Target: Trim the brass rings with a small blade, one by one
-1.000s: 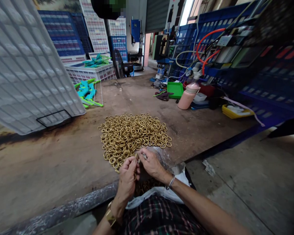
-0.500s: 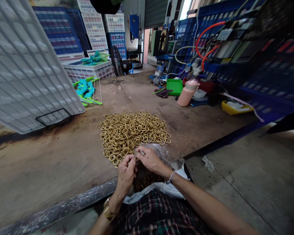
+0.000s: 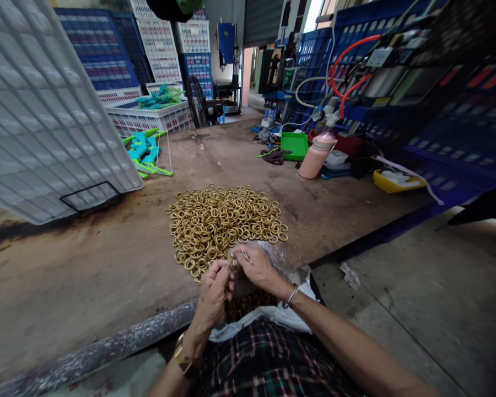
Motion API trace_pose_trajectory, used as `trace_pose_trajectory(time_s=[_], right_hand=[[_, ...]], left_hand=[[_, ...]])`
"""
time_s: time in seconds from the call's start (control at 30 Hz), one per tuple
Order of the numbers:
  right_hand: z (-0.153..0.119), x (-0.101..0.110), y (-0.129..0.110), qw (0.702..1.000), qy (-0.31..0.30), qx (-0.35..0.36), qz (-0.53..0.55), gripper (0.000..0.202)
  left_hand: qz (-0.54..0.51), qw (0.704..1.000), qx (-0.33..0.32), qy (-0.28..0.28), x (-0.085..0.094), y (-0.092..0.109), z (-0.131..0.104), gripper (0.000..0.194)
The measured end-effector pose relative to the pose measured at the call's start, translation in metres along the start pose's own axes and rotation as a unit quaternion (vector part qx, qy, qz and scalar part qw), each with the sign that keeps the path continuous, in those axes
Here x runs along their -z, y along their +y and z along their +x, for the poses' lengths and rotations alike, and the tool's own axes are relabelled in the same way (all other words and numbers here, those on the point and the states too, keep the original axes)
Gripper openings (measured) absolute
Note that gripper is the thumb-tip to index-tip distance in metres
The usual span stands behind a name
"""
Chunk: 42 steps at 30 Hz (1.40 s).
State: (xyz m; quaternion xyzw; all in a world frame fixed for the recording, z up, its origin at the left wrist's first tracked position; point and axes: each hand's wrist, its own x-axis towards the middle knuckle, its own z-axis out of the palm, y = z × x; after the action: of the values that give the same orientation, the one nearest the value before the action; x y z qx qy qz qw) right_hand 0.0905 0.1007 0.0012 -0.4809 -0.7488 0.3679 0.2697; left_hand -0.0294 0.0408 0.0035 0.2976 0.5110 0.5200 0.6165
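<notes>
The left hand (image 3: 215,284) is pinching a brass-coloured ring (image 3: 232,261), its curled fingers hiding most of the palm. The right hand (image 3: 255,267) is meeting it fingertip to fingertip; a small silvery thing (image 3: 246,256) is showing there, and whether this hand is gripping anything I cannot tell. Just beyond, the ring heap (image 3: 227,215) is lying on the table (image 3: 107,270). Nearer the body, shadow is obscuring more rings (image 3: 252,304) inside a white sack (image 3: 291,315). The left edge is cutting off a whitish crate (image 3: 58,121).
</notes>
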Motion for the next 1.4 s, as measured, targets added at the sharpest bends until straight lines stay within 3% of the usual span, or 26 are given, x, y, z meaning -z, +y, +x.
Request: trace_pose_trajectory(time_s=[0.13,0.27,0.47,0.87,1.07,1.2,1.4], right_hand=[[-0.008,0.001,0.003,0.981,-0.057,0.067,-0.174,0.015],[-0.013,0.002,-0.007,0.955,-0.100,0.051,-0.274,0.024],[-0.012,0.004,-0.021,0.944,-0.119,0.030,-0.308,0.025],[-0.013,0.003,-0.021,0.928,-0.162,0.016,-0.335,0.030],[-0.030,0.001,-0.023,0.929,-0.163,0.009,-0.331,0.025],[-0.056,-0.006,-0.021,0.921,-0.172,-0.008,-0.349,0.025],[-0.080,-0.008,-0.013,0.920,-0.183,-0.059,-0.342,0.026]], left_hand=[[0.022,1.000,-0.016,0.013,0.002,-0.002,0.002,0.031],[0.051,0.998,-0.038,0.009,0.005,-0.006,0.003,0.031],[0.073,0.997,-0.039,0.007,0.007,-0.006,0.000,0.030],[0.146,0.984,-0.098,0.004,0.009,-0.006,-0.006,0.028],[0.167,0.983,-0.063,-0.032,0.015,-0.002,-0.021,0.031],[0.169,0.981,-0.006,-0.098,0.022,-0.007,-0.039,0.032],[0.201,0.961,0.015,-0.187,0.018,-0.003,-0.065,0.030]])
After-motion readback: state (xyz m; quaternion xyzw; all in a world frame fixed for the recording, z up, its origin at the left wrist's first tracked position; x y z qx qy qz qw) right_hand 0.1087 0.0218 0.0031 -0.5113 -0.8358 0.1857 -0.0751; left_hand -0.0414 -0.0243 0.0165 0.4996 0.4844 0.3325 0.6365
